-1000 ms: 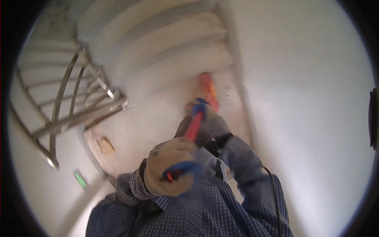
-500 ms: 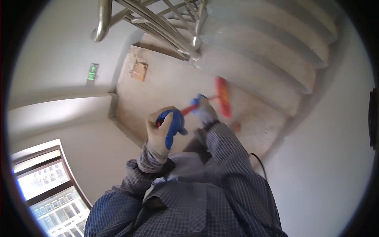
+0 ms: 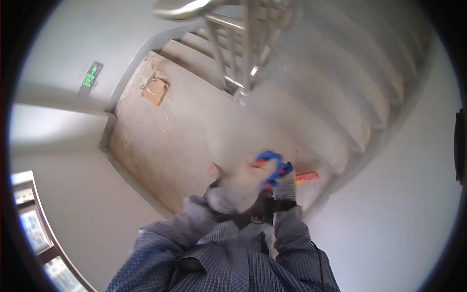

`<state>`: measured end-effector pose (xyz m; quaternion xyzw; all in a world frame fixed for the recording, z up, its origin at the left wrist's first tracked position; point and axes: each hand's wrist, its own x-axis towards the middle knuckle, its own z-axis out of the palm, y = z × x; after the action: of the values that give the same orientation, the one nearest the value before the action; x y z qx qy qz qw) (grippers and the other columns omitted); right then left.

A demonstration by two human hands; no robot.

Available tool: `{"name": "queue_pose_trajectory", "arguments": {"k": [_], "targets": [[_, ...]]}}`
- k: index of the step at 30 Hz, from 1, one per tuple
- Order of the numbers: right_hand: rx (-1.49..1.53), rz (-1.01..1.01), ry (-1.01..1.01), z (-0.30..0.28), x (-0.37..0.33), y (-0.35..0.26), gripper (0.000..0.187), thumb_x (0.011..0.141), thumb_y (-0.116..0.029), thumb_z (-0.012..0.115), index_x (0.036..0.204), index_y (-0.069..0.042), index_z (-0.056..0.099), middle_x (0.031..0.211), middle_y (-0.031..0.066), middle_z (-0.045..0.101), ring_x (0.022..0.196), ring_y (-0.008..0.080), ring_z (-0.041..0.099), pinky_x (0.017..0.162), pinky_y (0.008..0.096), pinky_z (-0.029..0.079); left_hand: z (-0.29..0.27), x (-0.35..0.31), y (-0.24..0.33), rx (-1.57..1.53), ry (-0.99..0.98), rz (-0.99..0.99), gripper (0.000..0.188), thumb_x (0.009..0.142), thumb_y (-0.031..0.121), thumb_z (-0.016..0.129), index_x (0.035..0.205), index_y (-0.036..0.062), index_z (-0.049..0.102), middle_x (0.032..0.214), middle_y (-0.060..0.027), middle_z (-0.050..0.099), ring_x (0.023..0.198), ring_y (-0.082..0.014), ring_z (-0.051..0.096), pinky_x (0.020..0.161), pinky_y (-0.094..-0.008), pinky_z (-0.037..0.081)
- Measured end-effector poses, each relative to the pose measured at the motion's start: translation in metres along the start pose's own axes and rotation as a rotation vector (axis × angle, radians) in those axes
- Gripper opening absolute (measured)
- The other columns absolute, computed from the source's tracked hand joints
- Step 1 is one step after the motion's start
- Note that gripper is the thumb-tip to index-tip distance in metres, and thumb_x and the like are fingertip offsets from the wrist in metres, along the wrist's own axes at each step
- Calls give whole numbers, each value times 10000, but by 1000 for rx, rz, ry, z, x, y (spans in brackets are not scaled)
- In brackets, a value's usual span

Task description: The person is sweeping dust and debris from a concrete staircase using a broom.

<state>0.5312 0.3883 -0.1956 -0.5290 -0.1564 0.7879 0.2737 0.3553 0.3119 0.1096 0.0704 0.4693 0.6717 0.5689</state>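
My left hand (image 3: 247,176), in a pale glove with blue fingers, is blurred by motion. Its fingers curl around the red handle of a broom (image 3: 307,177), whose red and yellow head shows low on the right, beside the bottom steps. Close against it, my right hand (image 3: 286,174), gloved in the same way, is also closed on the handle. Most of the handle is hidden by the gloves.
A concrete staircase (image 3: 335,97) climbs at the right; other steps (image 3: 202,53) lie beyond the landing (image 3: 180,126). Metal railing (image 3: 246,53) stands between them. Flat brown cardboard (image 3: 156,91) lies at the far left. A pale wall (image 3: 384,214) bounds the right, a window (image 3: 36,228) the left.
Both hands have moved right and closer together with the broom. Its head has swung down to the lower right. The view has shifted, bringing more of the far steps into sight.
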Motion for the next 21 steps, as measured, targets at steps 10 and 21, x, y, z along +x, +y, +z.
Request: {"name": "queue_pose_trajectory", "arguments": {"k": [10,21], "targets": [[-1204,-817,-514,316,2,161,209,782,-160,628,660,-74,483,588,102,521,519,295,494,545,406,431,-232,-31,140,5,618,461,265,935,158,504,724,1,538,624,-41,508,547,-128,507,495,-290,478],[482,361,-152,459,-18,207,424,810,-3,536,1188,-190,496,679,95,516,582,194,520,547,312,481,-303,-68,288,224,208,495,260,852,64,475,616,-39,512,596,-98,521,528,-150,535,446,-262,500]]}}
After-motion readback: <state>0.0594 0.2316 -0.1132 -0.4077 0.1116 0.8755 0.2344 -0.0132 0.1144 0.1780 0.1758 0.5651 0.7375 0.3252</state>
